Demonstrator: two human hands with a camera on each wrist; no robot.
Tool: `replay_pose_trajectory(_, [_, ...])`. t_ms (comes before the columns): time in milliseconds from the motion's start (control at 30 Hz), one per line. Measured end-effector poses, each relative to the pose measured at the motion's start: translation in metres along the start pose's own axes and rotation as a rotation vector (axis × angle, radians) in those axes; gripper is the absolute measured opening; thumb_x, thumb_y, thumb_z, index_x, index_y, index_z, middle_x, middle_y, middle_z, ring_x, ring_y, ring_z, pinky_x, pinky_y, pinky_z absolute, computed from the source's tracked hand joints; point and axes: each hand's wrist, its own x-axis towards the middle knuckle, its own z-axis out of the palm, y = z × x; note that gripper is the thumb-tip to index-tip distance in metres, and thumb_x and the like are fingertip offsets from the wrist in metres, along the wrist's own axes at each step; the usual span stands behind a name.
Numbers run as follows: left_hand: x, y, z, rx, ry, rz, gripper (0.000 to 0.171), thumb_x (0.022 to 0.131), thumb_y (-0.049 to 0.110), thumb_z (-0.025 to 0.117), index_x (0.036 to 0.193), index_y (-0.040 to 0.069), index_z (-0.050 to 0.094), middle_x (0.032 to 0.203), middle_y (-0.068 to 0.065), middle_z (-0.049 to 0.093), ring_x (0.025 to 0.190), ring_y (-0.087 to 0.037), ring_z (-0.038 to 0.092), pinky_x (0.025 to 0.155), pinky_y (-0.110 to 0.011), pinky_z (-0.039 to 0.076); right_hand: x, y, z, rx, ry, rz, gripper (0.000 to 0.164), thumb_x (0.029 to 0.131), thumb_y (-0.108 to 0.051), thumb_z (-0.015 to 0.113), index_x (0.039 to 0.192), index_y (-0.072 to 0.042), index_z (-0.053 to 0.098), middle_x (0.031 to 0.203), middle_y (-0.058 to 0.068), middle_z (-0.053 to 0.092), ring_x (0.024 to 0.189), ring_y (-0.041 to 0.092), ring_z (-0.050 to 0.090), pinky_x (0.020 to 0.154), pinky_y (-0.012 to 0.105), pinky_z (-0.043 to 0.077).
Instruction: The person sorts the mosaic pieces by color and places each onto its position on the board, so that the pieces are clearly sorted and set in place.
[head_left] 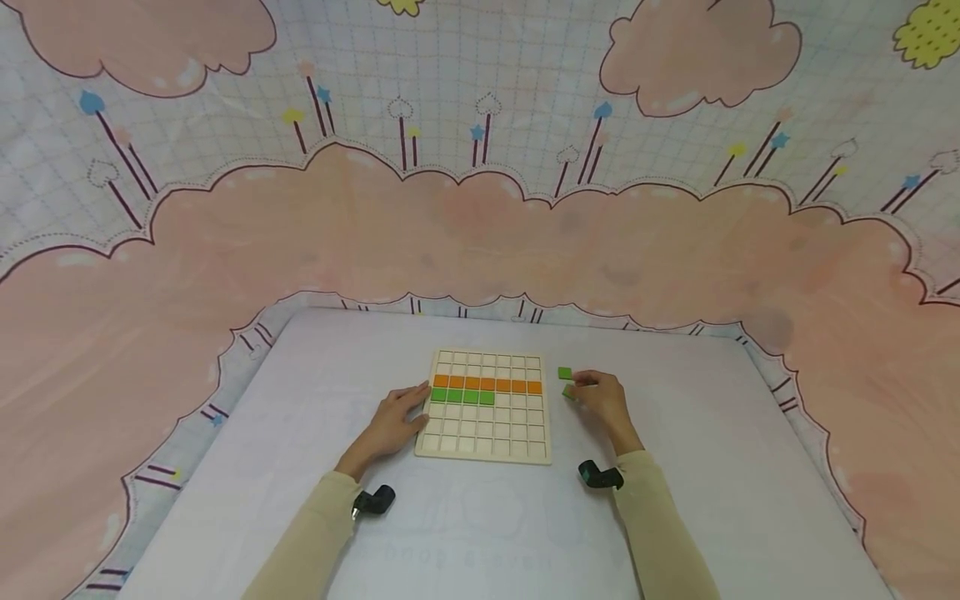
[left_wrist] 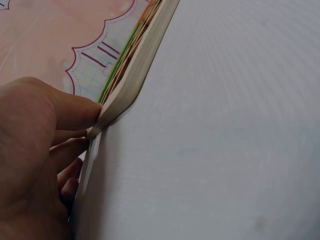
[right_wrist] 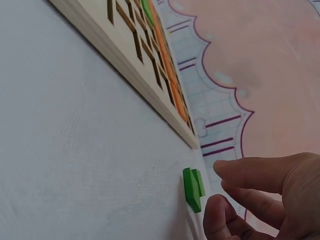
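Note:
A pale wooden grid board (head_left: 480,433) lies flat on the white table. One full row holds orange square tiles (head_left: 480,384), and the row below has several green tiles (head_left: 454,396) at its left end. My left hand (head_left: 392,421) rests against the board's left side; the left wrist view shows its thumb (left_wrist: 75,111) touching the wooden edge. Right of the board are two loose green tiles, one farther back (head_left: 565,373) and one nearer (head_left: 567,391). My right hand (head_left: 602,400) is beside them, its fingertips apart with a gap to the tiles in the right wrist view.
The white table (head_left: 480,533) extends around the board on all sides. A cloth (head_left: 480,233) with pink clouds and candle drawings hangs behind and beside it. Black wrist cameras (head_left: 375,500) sit at both sleeves.

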Motion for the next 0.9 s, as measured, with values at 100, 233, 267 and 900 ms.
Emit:
replay_pose_trajectory(100, [0.0,0.0,0.0,0.001,-0.001,0.001,0.056,0.097,0.016,0.06,0.149,0.007,0.042,0.158,-0.009,0.037,0.142,-0.036,0.032,0.114,-0.059,0.029,0.002,0.005,0.0,0.015,-0.009,0.003,0.032,0.084,-0.013,0.072,0.115,-0.002,0.069,0.113,0.016,0.067,0.094,0.024,0.06,0.073,0.026,0.048])
replay_pose_trajectory(233, [0.001,0.0,0.0,0.007,0.001,0.003,0.056,0.096,0.016,0.06,0.149,0.007,0.042,0.158,-0.009,0.037,0.142,-0.036,0.033,0.113,-0.059,0.03,0.003,0.009,0.0,0.027,-0.01,-0.004,0.033,0.083,-0.008,0.073,0.115,0.0,0.069,0.115,0.018,0.068,0.095,0.025,0.062,0.077,0.028,0.05])
replay_pose_trajectory(267, [0.001,0.0,0.0,0.009,0.003,0.007,0.056,0.096,0.016,0.06,0.148,0.007,0.042,0.158,-0.009,0.037,0.141,-0.036,0.033,0.113,-0.06,0.03,0.003,0.009,0.0,0.025,-0.006,-0.008,0.034,0.082,-0.008,0.073,0.114,0.001,0.069,0.115,0.019,0.068,0.095,0.025,0.062,0.078,0.029,0.05])
replay_pose_trajectory(900, [0.002,-0.002,0.0,0.002,-0.001,0.002,0.055,0.097,0.016,0.06,0.148,0.007,0.043,0.159,-0.007,0.037,0.142,-0.035,0.032,0.113,-0.059,0.03,0.003,0.016,0.006,-0.02,0.027,-0.02,0.03,0.082,-0.006,0.072,0.111,-0.001,0.071,0.106,0.016,0.07,0.095,0.026,0.062,0.08,0.034,0.05])
